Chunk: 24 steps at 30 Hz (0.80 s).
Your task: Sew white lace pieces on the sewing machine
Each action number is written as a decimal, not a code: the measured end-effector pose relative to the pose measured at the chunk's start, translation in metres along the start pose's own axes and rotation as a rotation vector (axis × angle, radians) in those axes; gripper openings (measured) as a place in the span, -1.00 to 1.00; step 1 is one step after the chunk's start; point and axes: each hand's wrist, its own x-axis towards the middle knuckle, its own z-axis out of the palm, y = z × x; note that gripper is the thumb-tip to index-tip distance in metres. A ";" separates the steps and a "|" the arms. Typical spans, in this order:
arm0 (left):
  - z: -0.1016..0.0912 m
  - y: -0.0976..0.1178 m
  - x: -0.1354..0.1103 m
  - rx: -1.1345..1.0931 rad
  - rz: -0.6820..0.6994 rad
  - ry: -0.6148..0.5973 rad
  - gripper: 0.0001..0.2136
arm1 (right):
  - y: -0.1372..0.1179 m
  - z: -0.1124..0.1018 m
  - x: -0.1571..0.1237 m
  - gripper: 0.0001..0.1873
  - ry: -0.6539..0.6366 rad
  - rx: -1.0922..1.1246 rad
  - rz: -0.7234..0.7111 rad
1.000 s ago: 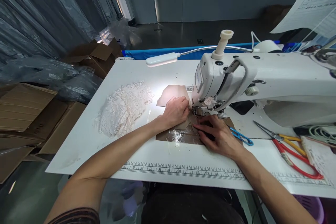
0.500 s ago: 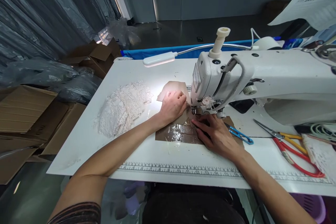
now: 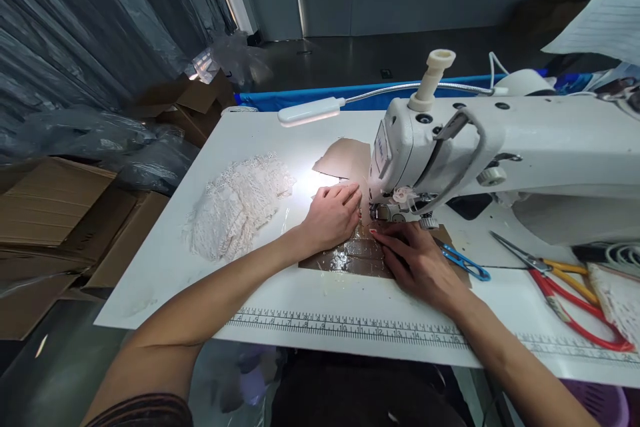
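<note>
A beige fabric piece [image 3: 345,157] lies on the table beside the head of a white sewing machine [image 3: 400,147], and part of it runs toward the presser foot [image 3: 383,211]. My left hand [image 3: 334,213] rests palm down on the fabric, fingers close together and laid flat. Just in front of the foot is my right hand [image 3: 417,257], its index finger stretched toward the fabric edge and its thumb apart. Beneath both hands is a brown sheet [image 3: 345,259] covered with shiny tape. What lies under my left palm is hidden.
A pile of white lace [image 3: 240,207] sits at the left. Blue thread snips [image 3: 465,261] and red-and-yellow-handled scissors [image 3: 565,287] lie at the right. A ruler strip [image 3: 350,328] runs along the front edge. A lamp [image 3: 310,112] hangs over the table; cardboard boxes [image 3: 55,213] stand left.
My left hand has slid slightly toward me, uncovering more of the beige fabric's far part. My right hand stays by the presser foot. The view has shifted a little.
</note>
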 end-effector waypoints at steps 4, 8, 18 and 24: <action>0.006 -0.009 0.004 -0.073 0.013 0.008 -0.67 | 0.003 -0.001 -0.001 -0.57 -0.003 0.015 -0.015; 0.008 -0.008 0.003 -0.104 -0.041 0.053 -0.58 | 0.006 -0.002 -0.001 -0.59 -0.022 0.029 -0.016; 0.005 0.000 0.000 -0.056 0.001 0.146 -0.79 | 0.011 -0.004 -0.001 -0.65 0.000 0.104 -0.062; 0.009 -0.002 0.002 -0.083 -0.003 0.126 -0.79 | 0.017 -0.004 -0.002 -0.68 0.049 0.095 -0.069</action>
